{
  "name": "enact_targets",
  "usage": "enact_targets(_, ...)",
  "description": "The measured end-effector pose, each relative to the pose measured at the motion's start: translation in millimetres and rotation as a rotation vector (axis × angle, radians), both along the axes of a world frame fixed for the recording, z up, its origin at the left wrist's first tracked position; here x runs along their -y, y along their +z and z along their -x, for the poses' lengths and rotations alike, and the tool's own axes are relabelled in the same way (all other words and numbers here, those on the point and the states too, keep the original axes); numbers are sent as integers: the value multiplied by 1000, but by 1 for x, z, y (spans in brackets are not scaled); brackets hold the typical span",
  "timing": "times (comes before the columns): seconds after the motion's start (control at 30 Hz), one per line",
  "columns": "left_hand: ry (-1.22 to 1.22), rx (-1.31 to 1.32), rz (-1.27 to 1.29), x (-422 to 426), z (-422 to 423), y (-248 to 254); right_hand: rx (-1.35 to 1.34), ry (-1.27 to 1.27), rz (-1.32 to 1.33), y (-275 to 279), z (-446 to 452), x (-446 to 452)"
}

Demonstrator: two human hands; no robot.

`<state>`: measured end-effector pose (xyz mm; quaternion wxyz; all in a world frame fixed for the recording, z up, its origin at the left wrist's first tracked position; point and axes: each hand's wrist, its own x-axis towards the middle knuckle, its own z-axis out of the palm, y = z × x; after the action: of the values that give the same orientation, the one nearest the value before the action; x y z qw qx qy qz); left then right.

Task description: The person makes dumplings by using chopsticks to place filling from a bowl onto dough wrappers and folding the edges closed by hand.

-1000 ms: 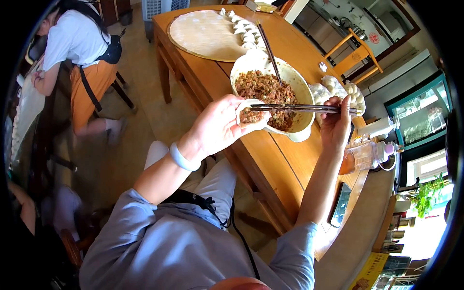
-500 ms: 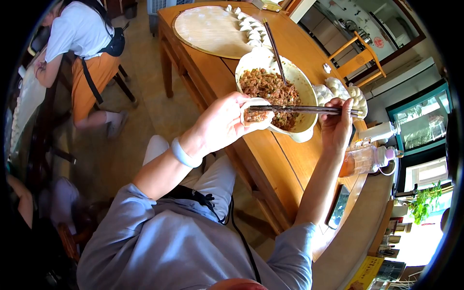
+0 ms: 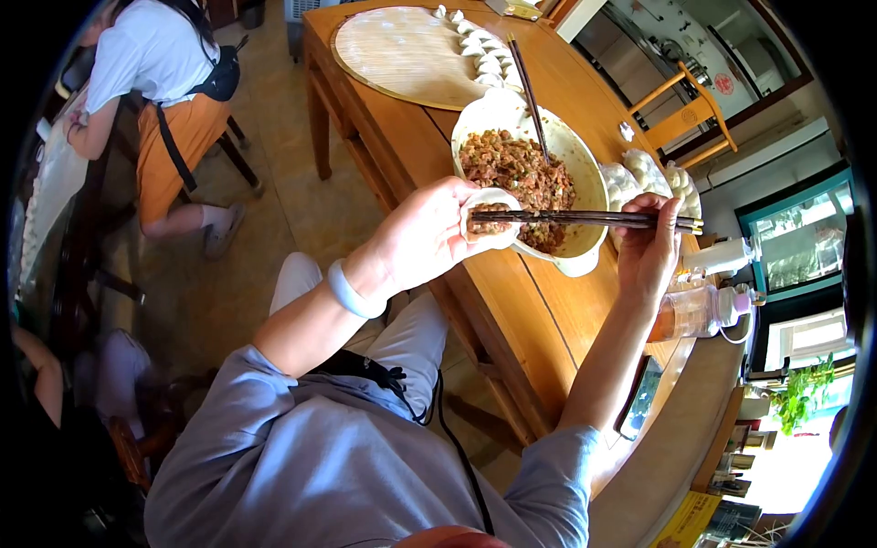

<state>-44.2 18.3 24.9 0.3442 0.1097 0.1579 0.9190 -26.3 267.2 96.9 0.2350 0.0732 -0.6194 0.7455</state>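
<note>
My left hand (image 3: pixel 429 228) holds a round dumpling wrapper (image 3: pixel 494 198) with a lump of meat filling on it, at the near rim of the white bowl (image 3: pixel 589 183). In my right hand (image 3: pixel 647 251) is a pair of dark chopsticks (image 3: pixel 585 217), its fingers closed around them. Their tips lie over the filling on the wrapper. Chopped meat filling (image 3: pixel 512 169) fills much of the bowl. A second pair of chopsticks (image 3: pixel 525 87) leans in the bowl, pointing to the far side.
Folded dumplings (image 3: pixel 484 55) line one side of a round woven mat (image 3: pixel 402 55). Bags of pale round pieces (image 3: pixel 644 173) sit beyond the bowl. A bottle (image 3: pixel 694 310) and a phone (image 3: pixel 639 397) are at the right. Another person (image 3: pixel 164 55) leans over a table at the left.
My right hand and its chopsticks have shifted slightly right and down in the view. The chopstick tips remain at the filling on the wrapper; the whole view has shifted a little.
</note>
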Motion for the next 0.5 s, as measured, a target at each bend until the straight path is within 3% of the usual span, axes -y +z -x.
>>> enact_targets(0.5, 3, 26, -47, 3, 1, -1, -14, 15, -31, 1, -4, 4)
